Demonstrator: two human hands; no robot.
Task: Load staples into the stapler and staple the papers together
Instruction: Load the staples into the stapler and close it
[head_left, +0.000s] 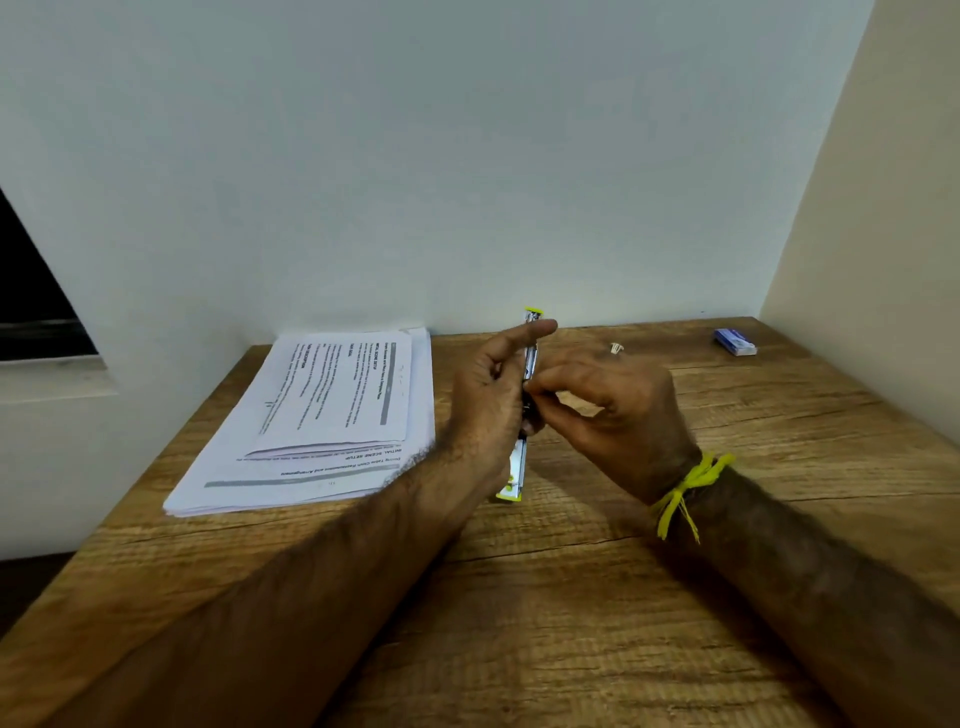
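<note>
You are at the loading step: your left hand (488, 395) grips the stapler (529, 364) upright above the middle of the bench (571, 597), right of the papers (322, 415), while your right hand (608, 410) fingers (545, 387) pinch at its middle, so next seat the staples, probably from the box (735, 343) at the far right corner.

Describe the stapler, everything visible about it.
The stapler is slim, with a silvery metal body and yellow-green ends. It stands nearly upright above the wooden table, right of the paper stack. The left hand grips its middle, thumb along the upper part; the right hand pinches at its midsection. Much of it is hidden.
</note>
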